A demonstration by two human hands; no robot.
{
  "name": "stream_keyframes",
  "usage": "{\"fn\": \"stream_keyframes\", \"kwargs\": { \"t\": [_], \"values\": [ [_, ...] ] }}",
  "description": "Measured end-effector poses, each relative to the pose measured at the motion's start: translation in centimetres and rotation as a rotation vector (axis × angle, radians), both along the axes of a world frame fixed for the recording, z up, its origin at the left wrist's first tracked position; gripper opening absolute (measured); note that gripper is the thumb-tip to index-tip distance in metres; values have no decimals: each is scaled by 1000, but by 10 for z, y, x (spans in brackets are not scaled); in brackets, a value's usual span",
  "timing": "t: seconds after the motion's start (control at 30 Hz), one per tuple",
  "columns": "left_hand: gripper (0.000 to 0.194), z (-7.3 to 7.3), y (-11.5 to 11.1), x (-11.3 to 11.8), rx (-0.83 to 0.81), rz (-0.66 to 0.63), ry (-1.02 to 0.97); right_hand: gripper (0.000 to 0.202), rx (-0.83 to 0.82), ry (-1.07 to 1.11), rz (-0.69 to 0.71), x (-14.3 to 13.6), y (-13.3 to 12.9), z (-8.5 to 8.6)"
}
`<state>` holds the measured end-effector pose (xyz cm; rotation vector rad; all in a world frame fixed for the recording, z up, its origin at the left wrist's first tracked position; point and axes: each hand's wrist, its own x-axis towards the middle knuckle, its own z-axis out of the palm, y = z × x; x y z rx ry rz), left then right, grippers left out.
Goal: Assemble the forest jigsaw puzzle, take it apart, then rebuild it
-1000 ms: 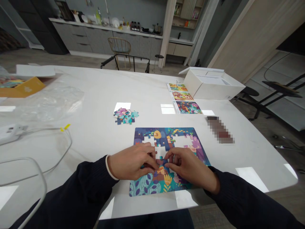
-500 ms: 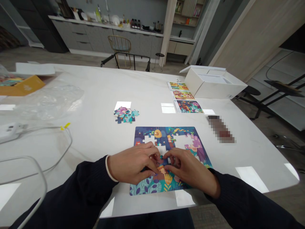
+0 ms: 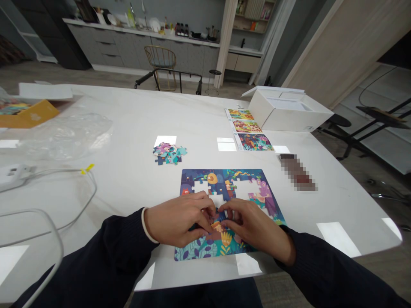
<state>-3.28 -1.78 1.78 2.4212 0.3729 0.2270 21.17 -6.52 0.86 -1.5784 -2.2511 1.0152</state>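
Observation:
A partly assembled jigsaw puzzle (image 3: pixel 199 250) with dark blue, purple and teal forest pictures lies flat before me, with white gaps in its upper middle and upper right. My left hand (image 3: pixel 180 220) rests over its left half, fingers curled down at the centre. From the other side my right hand (image 3: pixel 255 224) comes in, thumb and fingers bent. Between the fingertips of both hands is a dark jigsaw piece (image 3: pixel 219 216), partly covered by them. Behind the puzzle lies a small pile of loose jigsaw pieces (image 3: pixel 170 154).
A picture sheet (image 3: pixel 248 126) lies beside an open white box (image 3: pixel 289 111) at the back right. A blurred-out item (image 3: pixel 298 173) is right of the puzzle. On the left are clear plastic wrap (image 3: pixel 73 134), a yellow box (image 3: pixel 30 114), and a white cable (image 3: pixel 78 218) with a power strip (image 3: pixel 14 176).
Both hands stay at the puzzle's centre in nearly the same pose, with only tiny finger shifts. The whole view has moved slightly.

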Motion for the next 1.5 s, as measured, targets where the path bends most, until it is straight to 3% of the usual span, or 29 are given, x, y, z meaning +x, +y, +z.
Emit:
{"fn": "stream_keyframes", "kwargs": {
  "t": [0.57,0.9,1.5],
  "values": [
    [22,0,-1,0,18,21,19,19,-6,30,-30,3,-3,-4],
    [23,0,0,-1,18,15,5,37,-6,-35,1,9,-3,2],
    [23,3,-1,1,36,12,40,33,-23,-4,11,9,-2,1]
  ]
}}
